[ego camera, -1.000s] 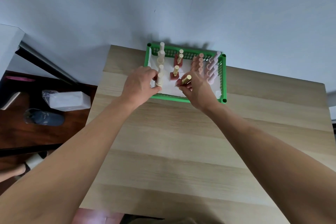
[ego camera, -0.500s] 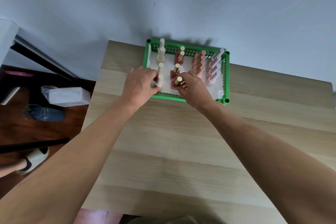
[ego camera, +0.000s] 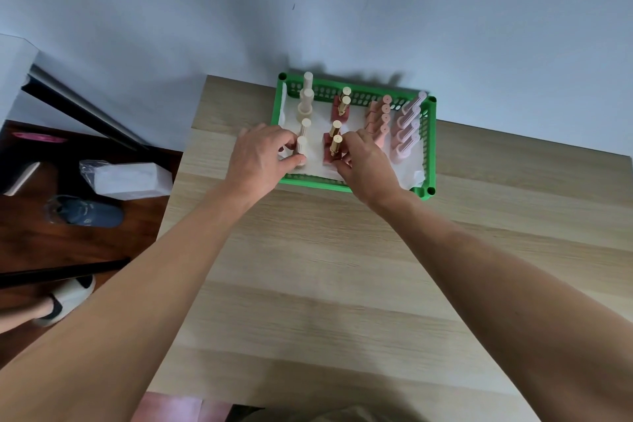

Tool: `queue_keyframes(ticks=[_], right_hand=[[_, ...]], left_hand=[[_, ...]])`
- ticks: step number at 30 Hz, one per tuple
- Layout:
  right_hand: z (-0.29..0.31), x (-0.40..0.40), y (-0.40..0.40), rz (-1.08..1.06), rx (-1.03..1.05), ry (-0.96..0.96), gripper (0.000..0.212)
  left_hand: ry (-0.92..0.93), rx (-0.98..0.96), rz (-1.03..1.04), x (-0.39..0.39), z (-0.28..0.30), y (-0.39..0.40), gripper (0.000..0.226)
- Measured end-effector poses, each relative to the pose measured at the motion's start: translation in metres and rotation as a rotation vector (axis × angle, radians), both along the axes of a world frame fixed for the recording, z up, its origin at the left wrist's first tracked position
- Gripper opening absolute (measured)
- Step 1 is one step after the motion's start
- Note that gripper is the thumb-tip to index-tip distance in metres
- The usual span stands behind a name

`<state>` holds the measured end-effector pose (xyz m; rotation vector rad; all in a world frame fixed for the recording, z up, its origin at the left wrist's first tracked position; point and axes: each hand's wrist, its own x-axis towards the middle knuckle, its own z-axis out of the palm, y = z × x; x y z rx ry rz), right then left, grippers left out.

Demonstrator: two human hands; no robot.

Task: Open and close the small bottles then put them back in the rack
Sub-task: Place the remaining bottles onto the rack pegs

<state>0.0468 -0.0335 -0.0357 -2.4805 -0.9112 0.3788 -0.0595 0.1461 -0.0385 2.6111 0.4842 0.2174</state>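
Observation:
A green plastic rack (ego camera: 431, 144) lined with white paper stands at the table's far edge, against the wall. It holds four rows of small bottles: cream, dark red with gold caps, peach, and pale pink. My left hand (ego camera: 262, 156) pinches the nearest cream bottle (ego camera: 301, 149), which stands upright at the rack's front left. My right hand (ego camera: 363, 166) grips the nearest red bottle (ego camera: 334, 151) with a gold cap, upright on the paper beside it. Both bottles are capped.
The light wooden table (ego camera: 325, 284) stretches toward me from the rack. To the left, on a dark floor, lie a white wrapped block (ego camera: 132, 180), a blue slipper (ego camera: 90, 215) and someone's foot in a white slipper (ego camera: 63, 301).
My right hand has lowered the red bottle from a tilted hold above the rack to upright on the paper. My left hand stays on the cream bottle.

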Motion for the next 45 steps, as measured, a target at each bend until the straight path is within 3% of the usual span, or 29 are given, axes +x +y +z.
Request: queue_keyframes(ticks=[12,18,35,45], right_hand=[[0.001,0.008,0.006,0.03,-0.076,0.043,0.059],[-0.003,0.013,0.011,0.035,-0.087,0.071,0.046],[-0.004,0.011,0.013,0.025,-0.051,0.091,0.042],[-0.001,0.01,0.015,-0.016,-0.053,0.053,0.042]], left_hand=[[0.009,-0.05,-0.092,0.009,0.002,0.019,0.035],[0.071,-0.066,-0.158,0.016,0.004,0.022,0.032],[0.037,-0.218,-0.109,0.019,-0.002,0.024,0.034],[0.038,-0.209,-0.12,0.025,0.002,0.023,0.028]])
